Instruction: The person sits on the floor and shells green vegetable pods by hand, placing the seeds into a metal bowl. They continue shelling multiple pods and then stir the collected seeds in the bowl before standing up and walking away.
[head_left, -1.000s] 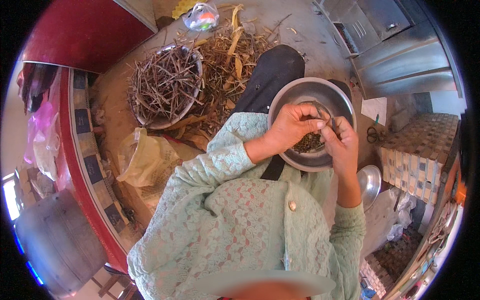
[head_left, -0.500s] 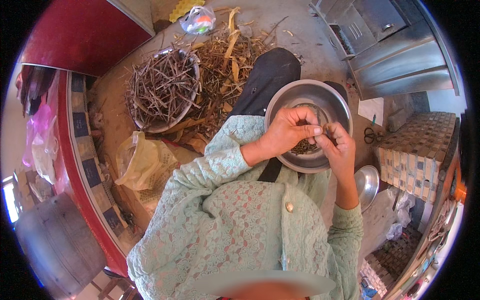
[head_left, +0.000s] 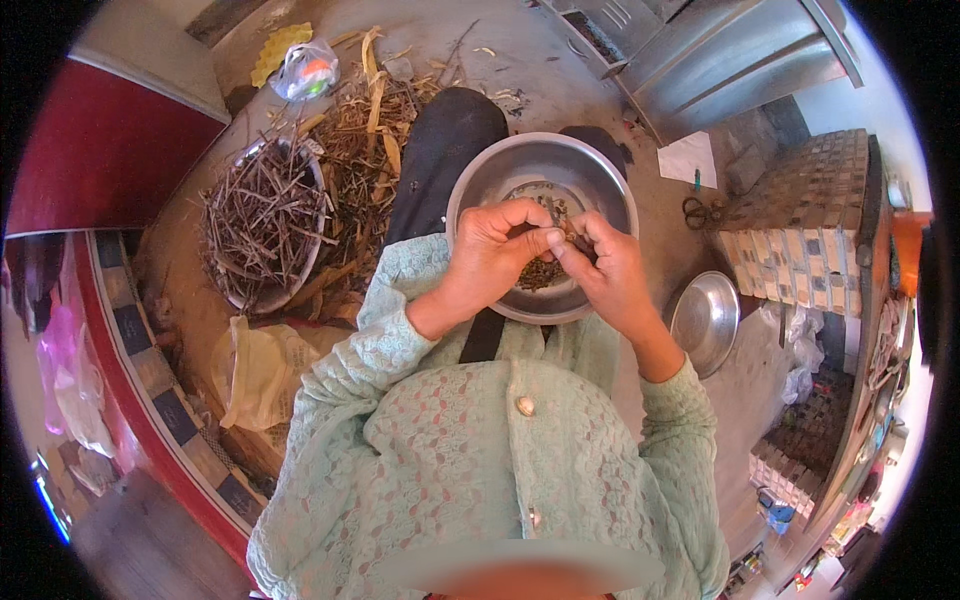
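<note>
- The left hand (head_left: 490, 252) and right hand (head_left: 608, 268) still meet, apparently pinching a small brown piece (head_left: 573, 240).
- It stays above the round silver metal bowl (head_left: 592, 178).
- Only the view has shifted; handling seems unbroken.

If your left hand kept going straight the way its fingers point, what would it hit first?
Most likely the right hand, whose fingertips face it above the metal bowl. The left hand looks very close already; whether they touch is unclear.

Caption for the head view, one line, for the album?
Left hand and right hand meet over a bowl, twigs heaped at left.
</note>
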